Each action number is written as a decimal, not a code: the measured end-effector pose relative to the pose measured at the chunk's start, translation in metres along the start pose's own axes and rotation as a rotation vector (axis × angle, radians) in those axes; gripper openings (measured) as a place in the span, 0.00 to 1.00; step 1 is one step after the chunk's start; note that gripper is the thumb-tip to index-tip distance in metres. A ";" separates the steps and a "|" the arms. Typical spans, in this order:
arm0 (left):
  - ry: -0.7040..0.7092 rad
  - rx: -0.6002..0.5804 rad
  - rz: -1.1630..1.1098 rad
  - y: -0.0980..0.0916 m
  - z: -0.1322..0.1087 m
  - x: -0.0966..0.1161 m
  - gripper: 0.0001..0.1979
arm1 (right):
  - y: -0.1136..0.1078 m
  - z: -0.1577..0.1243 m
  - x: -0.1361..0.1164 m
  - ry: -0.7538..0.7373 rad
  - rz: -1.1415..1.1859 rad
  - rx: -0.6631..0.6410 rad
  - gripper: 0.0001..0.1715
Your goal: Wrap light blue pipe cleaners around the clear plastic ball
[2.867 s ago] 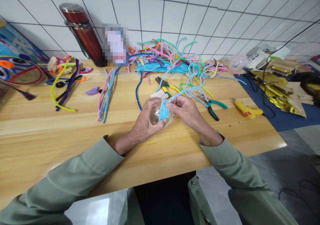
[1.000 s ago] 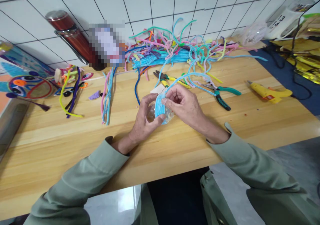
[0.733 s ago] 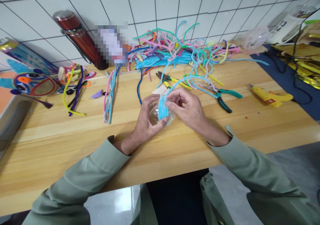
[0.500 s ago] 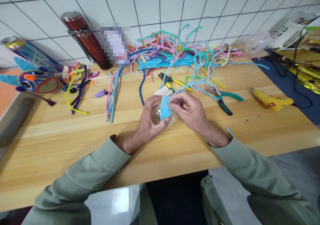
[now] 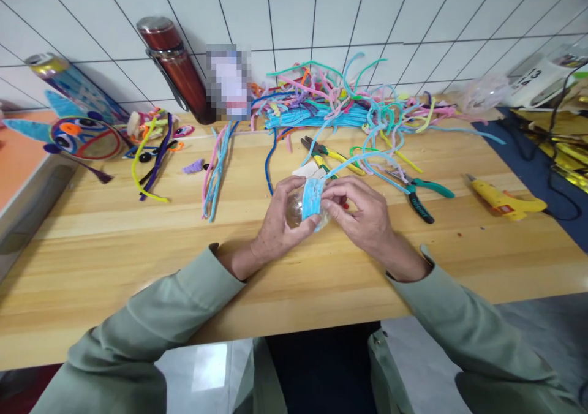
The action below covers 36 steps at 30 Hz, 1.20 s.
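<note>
My left hand (image 5: 281,219) is wrapped round a clear plastic ball (image 5: 294,212), its thumb in front and fingers behind. Light-blue pipe cleaner (image 5: 312,199) is wound in a wide band about the ball's middle. At the band's right edge, the fingertips of my right hand (image 5: 362,213) are pinched together on the pipe cleaner; the exact spot is partly hidden by the fingers. A loose light-blue length (image 5: 356,160) runs from the top of the band off to the right. White pieces (image 5: 309,170) lie just behind the ball.
Behind lie yellow-handled pliers (image 5: 337,157), green-and-black pliers (image 5: 420,198) and a heap of coloured pipe cleaners (image 5: 321,115). A yellow glue gun (image 5: 505,201) rests at right. Leftward are a pipe-cleaner bundle (image 5: 218,172), a decorated face (image 5: 87,138), a can (image 5: 76,86) and a red flask (image 5: 177,71).
The whole scene has shifted slightly right as the head turned. My right fingertips have slid a little lower along the band's edge. My left hand keeps its hold on the ball.
</note>
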<state>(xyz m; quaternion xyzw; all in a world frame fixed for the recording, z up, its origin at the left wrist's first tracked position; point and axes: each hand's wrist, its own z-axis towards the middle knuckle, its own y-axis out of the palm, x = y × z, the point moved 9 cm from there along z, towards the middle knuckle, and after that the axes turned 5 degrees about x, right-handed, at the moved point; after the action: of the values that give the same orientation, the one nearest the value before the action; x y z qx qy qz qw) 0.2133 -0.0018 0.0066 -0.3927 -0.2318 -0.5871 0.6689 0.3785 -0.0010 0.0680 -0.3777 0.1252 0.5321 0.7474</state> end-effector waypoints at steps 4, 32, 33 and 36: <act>0.004 0.000 0.009 0.001 0.000 0.001 0.32 | 0.000 -0.001 -0.006 -0.050 -0.041 0.004 0.05; 0.110 0.024 0.034 0.000 0.005 0.011 0.32 | 0.001 -0.007 -0.029 -0.262 -0.317 -0.046 0.14; 0.112 0.031 0.032 0.001 0.005 0.010 0.32 | 0.001 -0.007 -0.030 -0.273 -0.321 -0.052 0.15; 0.120 0.053 0.023 0.001 0.005 0.010 0.32 | 0.002 -0.006 -0.034 -0.317 -0.339 -0.075 0.16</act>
<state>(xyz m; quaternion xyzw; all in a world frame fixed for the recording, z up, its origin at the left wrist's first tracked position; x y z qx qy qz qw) 0.2169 -0.0034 0.0168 -0.3414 -0.2022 -0.5957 0.6983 0.3643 -0.0290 0.0834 -0.3324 -0.0786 0.4559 0.8219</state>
